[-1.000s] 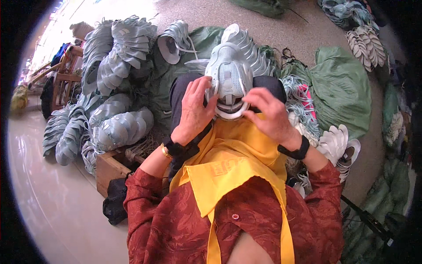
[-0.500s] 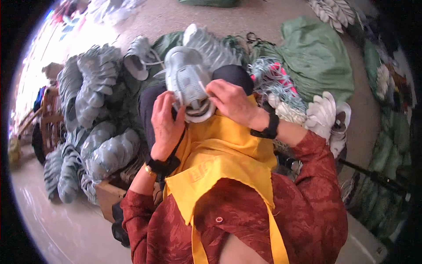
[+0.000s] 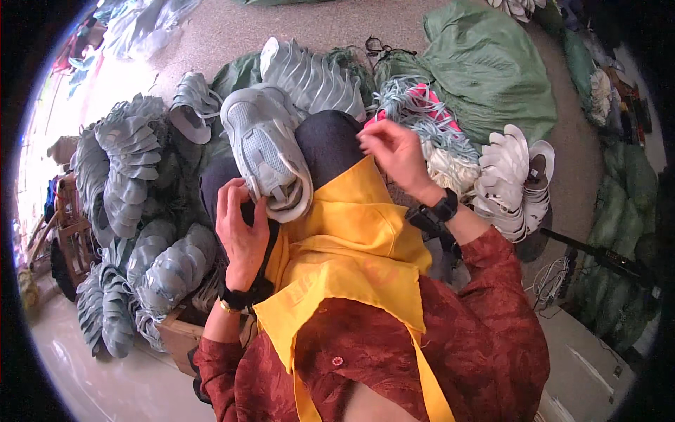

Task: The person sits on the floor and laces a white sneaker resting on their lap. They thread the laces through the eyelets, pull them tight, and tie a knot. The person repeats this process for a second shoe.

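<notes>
A light grey shoe upper (image 3: 266, 144) lies tilted on my lap, its toe pointing away from me and its opening toward me. My left hand (image 3: 241, 235) grips the near left edge of that opening, thumb and fingers closed on it. My right hand (image 3: 402, 160) is raised off to the right, apart from the upper and nearest a heap of pale blue shoelaces (image 3: 415, 102). Its thumb and fingers are pinched together; whatever may be between them is too small to make out. A yellow apron (image 3: 351, 218) covers my lap beneath the upper.
Stacked grey uppers (image 3: 126, 169) pile up at the left, beside a wooden box (image 3: 181, 337). More grey uppers (image 3: 309, 74) stand beyond my knees. A green sack (image 3: 492, 70) lies at the far right, with white uppers (image 3: 500, 176) nearer me. One single grey upper (image 3: 191, 105) sits at far left.
My right hand has left the upper and moved right, toward the laces. The upper has tipped, its toe turned leftward, while my left hand keeps hold of its edge. The head view has shifted somewhat.
</notes>
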Tool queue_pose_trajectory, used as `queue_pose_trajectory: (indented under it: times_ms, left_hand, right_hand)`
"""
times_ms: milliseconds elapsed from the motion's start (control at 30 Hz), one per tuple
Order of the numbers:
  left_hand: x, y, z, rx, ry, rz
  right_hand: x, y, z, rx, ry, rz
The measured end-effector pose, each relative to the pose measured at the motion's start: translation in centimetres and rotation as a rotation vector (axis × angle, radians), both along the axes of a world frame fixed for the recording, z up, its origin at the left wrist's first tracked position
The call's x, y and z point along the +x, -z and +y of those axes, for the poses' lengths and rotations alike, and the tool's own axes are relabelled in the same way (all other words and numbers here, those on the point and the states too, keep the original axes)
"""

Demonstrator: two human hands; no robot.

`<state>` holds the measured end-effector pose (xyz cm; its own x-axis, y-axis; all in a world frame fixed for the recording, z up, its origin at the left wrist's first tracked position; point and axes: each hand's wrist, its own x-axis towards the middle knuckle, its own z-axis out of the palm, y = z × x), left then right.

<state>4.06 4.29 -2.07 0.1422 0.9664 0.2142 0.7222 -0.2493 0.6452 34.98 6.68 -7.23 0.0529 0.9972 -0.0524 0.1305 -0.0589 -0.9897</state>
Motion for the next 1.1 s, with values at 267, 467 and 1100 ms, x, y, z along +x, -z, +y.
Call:
queue_pose_trajectory:
  times_ms: [267,467,1100]
  left_hand:
    - [0.0,0.5,0.6,0.011,-0.001,0.003]
    - [0.0,0.5,0.8,-0.024,-0.004,0.001]
    - [-0.4,0.4,0.6,0.014,0.027,-0.077]
  right_hand:
    - [8.6,21.4,5.8,-0.277,0.186,-0.16]
    - [8.0,27.0,8.7,-0.118,0.293,-0.764]
    - [3.2,0.3,-0.7,-0.126,0.141,-0.008]
